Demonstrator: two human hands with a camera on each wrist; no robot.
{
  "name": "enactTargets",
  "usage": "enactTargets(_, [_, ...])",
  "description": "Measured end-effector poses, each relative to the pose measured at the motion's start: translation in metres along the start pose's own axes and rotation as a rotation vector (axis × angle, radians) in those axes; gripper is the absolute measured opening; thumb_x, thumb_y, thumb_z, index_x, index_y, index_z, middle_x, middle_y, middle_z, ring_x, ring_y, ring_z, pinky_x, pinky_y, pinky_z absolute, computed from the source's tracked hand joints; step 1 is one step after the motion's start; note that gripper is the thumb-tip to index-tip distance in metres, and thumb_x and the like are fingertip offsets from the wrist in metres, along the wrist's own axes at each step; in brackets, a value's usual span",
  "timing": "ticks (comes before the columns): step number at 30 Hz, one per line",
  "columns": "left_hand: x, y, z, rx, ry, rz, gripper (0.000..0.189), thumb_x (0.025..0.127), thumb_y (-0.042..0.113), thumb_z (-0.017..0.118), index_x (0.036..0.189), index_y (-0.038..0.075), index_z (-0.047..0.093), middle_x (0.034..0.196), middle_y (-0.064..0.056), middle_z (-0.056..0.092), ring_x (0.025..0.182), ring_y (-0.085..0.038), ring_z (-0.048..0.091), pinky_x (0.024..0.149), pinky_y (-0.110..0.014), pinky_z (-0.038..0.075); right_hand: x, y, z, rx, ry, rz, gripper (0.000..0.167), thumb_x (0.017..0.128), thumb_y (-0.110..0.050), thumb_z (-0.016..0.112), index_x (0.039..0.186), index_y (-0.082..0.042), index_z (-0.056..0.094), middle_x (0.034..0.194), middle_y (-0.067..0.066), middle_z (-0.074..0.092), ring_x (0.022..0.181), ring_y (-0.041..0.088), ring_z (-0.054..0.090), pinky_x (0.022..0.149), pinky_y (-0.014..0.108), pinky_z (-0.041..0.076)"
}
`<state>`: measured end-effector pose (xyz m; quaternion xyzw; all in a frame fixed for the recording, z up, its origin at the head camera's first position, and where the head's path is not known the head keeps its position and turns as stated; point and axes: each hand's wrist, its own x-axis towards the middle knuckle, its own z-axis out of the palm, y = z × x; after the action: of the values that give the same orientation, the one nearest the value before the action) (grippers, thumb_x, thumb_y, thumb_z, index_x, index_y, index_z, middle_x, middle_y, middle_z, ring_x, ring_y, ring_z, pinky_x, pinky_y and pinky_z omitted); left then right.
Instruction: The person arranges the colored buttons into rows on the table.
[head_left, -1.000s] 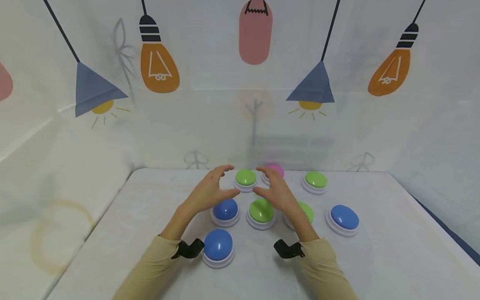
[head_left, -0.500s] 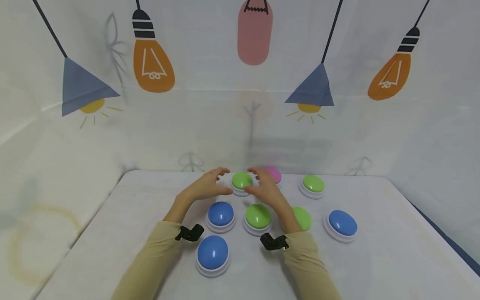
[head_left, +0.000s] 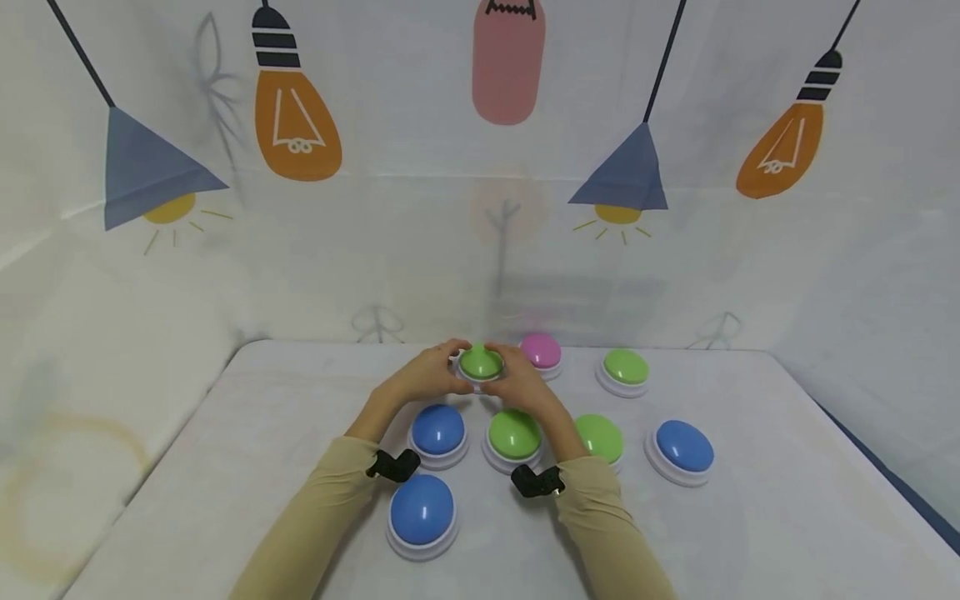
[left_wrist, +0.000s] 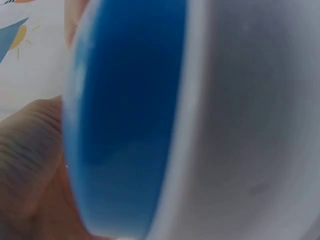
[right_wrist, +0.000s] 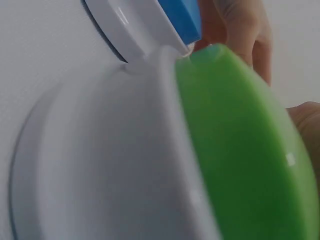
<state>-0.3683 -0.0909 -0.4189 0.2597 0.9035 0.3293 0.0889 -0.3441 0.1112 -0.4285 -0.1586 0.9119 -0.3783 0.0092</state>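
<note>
At the back of the white table, a green push button (head_left: 481,362) on a round white base sits between my two hands. My left hand (head_left: 429,372) curves around its left side, with thumb in front and fingers behind. Mirroring it, my right hand (head_left: 522,382) curves around the right side. Below the left hand is a blue push button (head_left: 438,429), which fills much of the left wrist view. Under the right forearm, another green push button (head_left: 514,433) looms large in the right wrist view. The held button's base is partly hidden by the thumbs.
A pink button (head_left: 541,350) stands just right of the right hand. Farther right are green (head_left: 626,367) and blue (head_left: 685,446) buttons. Another green button (head_left: 600,437) is beside the right forearm; a large blue one (head_left: 422,510) lies between the forearms. A printed curtain (head_left: 420,250) hangs behind.
Both hands, spread apart over the table earlier, have come down and closed in on the back green button from either side. The camera view has shifted slightly.
</note>
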Motion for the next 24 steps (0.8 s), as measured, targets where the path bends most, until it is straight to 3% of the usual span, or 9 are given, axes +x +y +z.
enactTargets(9, [-0.0008, -0.0007, 0.0027, 0.055, 0.006, 0.02, 0.069, 0.083, 0.026, 0.076, 0.143, 0.008, 0.047, 0.137, -0.021, 0.057, 0.124, -0.036, 0.056, 0.103, -0.048, 0.045, 0.0001, 0.0031, 0.0045, -0.03, 0.004, 0.047, 0.066, 0.087, -0.007, 0.07, 0.147, -0.002, 0.042, 0.148, 0.02, 0.046, 0.137, 0.037, 0.042, 0.114, 0.051, 0.032])
enactTargets(16, [0.001, -0.0038, 0.0038, 0.094, 0.021, 0.045, 0.066, 0.084, 0.024, 0.075, 0.142, 0.007, 0.048, 0.134, -0.02, 0.059, 0.121, -0.034, 0.058, 0.101, -0.047, 0.047, 0.0005, 0.0024, 0.0065, -0.053, 0.023, 0.039, 0.064, 0.087, -0.006, 0.069, 0.146, 0.0, 0.043, 0.145, 0.022, 0.048, 0.135, 0.038, 0.045, 0.112, 0.051, 0.035])
enactTargets(24, [0.0017, -0.0073, 0.0019, 0.088, 0.01, 0.047, 0.065, 0.084, 0.024, 0.074, 0.143, 0.008, 0.048, 0.133, -0.019, 0.06, 0.117, -0.032, 0.06, 0.099, -0.046, 0.048, 0.0034, 0.0046, 0.0057, -0.075, -0.009, 0.038, 0.064, 0.091, -0.01, 0.068, 0.148, -0.004, 0.041, 0.149, 0.018, 0.046, 0.138, 0.034, 0.043, 0.115, 0.048, 0.032])
